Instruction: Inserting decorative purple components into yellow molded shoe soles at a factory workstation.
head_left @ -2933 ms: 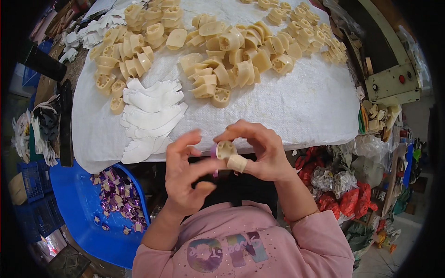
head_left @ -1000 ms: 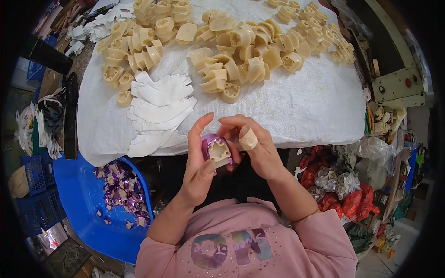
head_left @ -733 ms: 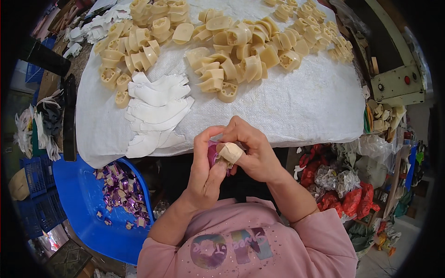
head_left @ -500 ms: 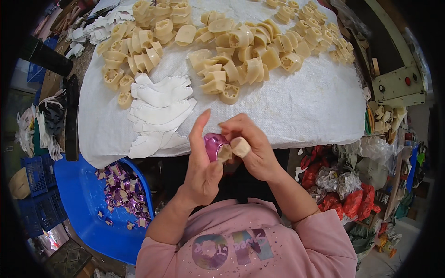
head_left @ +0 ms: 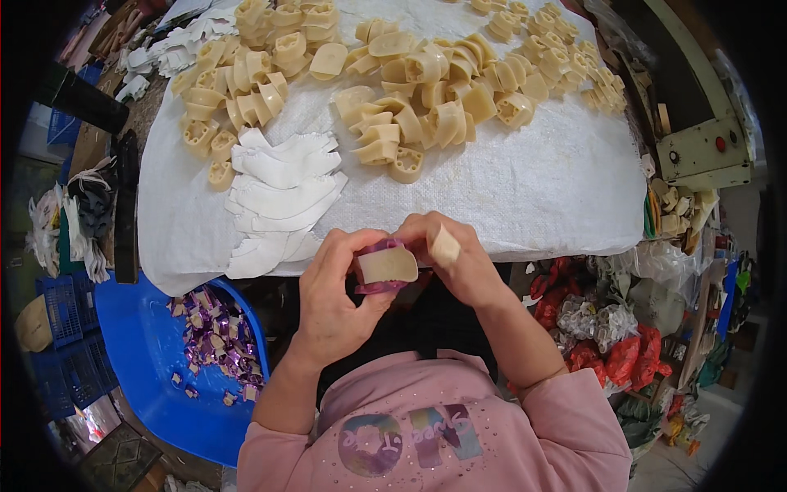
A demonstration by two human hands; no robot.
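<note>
My left hand (head_left: 332,307) grips a shoe heel (head_left: 388,266) with a shiny purple covering around its sides and a bare tan face turned up. My right hand (head_left: 463,266) is closed at the heel's far right edge, its curled fingertips against the purple covering and partly hidden. At the right thumb is a small cream-coloured piece (head_left: 444,246); I cannot tell whether it wraps the thumb or is held. Just beyond my hands, on the white cloth-covered table (head_left: 508,201), lie overlapping curved white cut pieces (head_left: 283,201) and many bare tan heels (head_left: 438,119).
Left of my body stands a blue basin (head_left: 143,361) holding small purple-covered pieces (head_left: 217,344). More white cut pieces (head_left: 184,45) lie at the far left. To the right are red and clear plastic bags (head_left: 627,357) and a pale green machine (head_left: 707,148) with buttons.
The heel has been turned so its tan face now points up. My left fingers have closed around it, and my right hand has turned over, with the cream piece pointing away from me.
</note>
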